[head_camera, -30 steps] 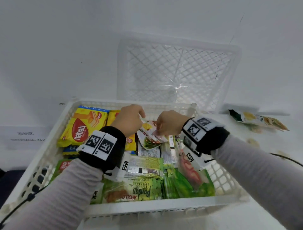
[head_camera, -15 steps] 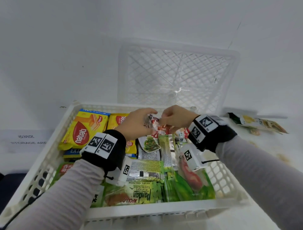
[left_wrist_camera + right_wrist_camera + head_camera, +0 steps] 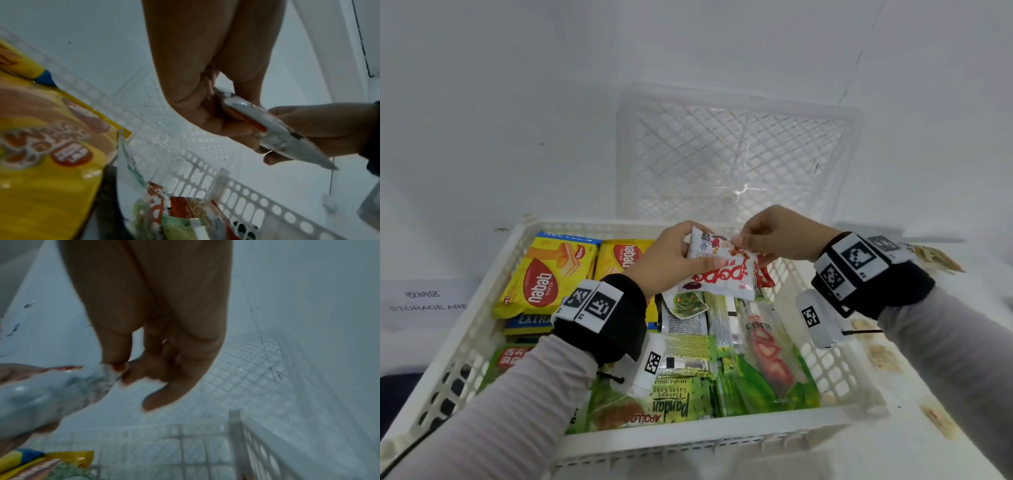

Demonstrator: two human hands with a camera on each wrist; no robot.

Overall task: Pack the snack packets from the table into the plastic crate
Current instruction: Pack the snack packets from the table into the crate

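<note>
Fingers of both hands hold one small white foil snack packet with red lettering (image 3: 717, 269) above the far half of the white perforated plastic crate (image 3: 482, 318). Her left hand (image 3: 671, 260) wraps its left side while her right hand (image 3: 779, 236) pinches the top right corner. Its long axis tilts down toward her, the free gap in the crate lying directly beneath, so the left hand looks better placed to lower it.

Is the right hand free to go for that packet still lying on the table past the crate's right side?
Probably not yet: the right hand pinches the white packet with the left hand. Nothing blocks the table packet.
</note>
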